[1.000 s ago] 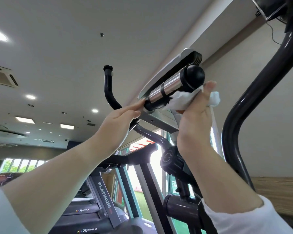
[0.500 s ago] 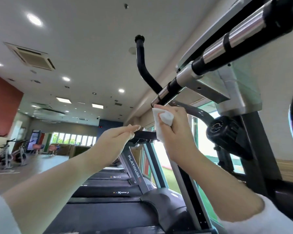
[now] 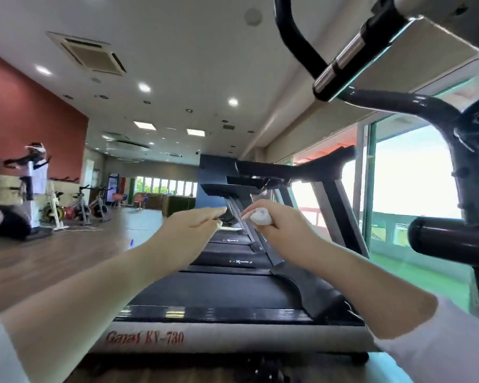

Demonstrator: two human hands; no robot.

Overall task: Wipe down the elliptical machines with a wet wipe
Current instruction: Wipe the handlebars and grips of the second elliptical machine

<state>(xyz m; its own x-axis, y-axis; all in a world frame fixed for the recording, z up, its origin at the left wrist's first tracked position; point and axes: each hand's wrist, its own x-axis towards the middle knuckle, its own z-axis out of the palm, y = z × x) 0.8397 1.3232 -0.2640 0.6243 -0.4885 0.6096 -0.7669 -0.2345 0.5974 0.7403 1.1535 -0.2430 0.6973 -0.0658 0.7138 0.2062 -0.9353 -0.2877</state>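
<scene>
Bunching the white wet wipe (image 3: pixel 260 217) just right of frame centre, the right hand (image 3: pixel 284 230) is curled closed around it, clear of any surface. Just beside it at centre, not touching, the left hand (image 3: pixel 188 233) hangs open and empty, fingers straight. Across the upper right and right edge runs the elliptical machine (image 3: pixel 415 106), its black handlebar and chrome grip well above both hands. Behind the hands, a row of treadmills (image 3: pixel 233 294) fills the lower centre.
</scene>
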